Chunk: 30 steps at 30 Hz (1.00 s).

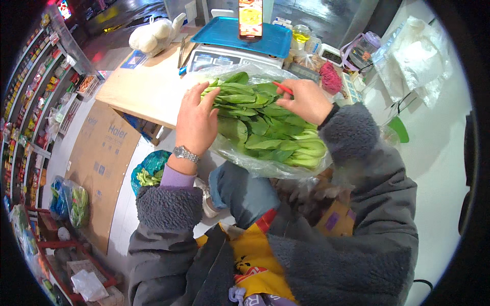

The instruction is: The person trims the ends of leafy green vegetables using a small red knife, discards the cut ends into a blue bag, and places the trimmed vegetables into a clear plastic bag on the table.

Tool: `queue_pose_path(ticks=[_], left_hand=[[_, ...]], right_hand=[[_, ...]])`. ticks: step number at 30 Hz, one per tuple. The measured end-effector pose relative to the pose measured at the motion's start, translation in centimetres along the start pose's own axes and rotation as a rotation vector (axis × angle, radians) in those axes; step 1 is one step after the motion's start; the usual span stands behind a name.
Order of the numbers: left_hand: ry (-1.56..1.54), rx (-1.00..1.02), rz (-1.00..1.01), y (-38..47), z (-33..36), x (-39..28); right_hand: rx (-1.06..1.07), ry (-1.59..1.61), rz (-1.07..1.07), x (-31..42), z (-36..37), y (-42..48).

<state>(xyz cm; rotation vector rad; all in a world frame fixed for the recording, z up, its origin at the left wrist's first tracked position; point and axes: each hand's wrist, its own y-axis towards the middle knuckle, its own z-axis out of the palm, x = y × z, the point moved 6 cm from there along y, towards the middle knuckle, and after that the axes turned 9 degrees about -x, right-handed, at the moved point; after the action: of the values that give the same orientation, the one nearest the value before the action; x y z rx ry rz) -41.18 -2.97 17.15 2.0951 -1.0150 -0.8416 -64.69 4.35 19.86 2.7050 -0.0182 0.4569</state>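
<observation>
Leafy green vegetables with pale stalks, like bok choy (264, 130), lie heaped on a clear plastic bag (245, 162) before me. My left hand (197, 118), with a metal wristwatch (186, 154) on its wrist, rests against the left end of the heap, fingers over the pale stalk ends there. My right hand (304, 100) is closed around a small red-handled tool (283, 88) above the upper right of the leaves; its working end is hidden or too small to tell.
Behind the greens stands a weighing scale (214, 59) with a blue tray (214, 36) and an upright phone (250, 19). A bag of round white items (153, 37) sits on the wooden table (153, 86). Below it, a teal bag (153, 158) holds leaf scraps (149, 178).
</observation>
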Motion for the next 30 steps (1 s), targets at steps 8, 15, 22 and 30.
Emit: queue_pose_path(ticks=[8,15,22,30], left_hand=[[0.027,0.095,-0.046,-0.9,1.6,2.0],[0.031,0.105,-0.031,-1.3,2.3,2.2],[0.062,0.128,-0.014,-0.8,2.3,2.0],[0.004,0.102,-0.013,3.4,3.4,1.7]], right_hand=[[-0.047,-0.064,0.025,-1.1,2.7,1.1],[-0.054,0.010,0.072,-2.3,2.0,0.7],[-0.060,0.028,0.072,-3.2,0.9,-0.1],[-0.078,0.088,0.082,-2.4,1.0,-0.1]])
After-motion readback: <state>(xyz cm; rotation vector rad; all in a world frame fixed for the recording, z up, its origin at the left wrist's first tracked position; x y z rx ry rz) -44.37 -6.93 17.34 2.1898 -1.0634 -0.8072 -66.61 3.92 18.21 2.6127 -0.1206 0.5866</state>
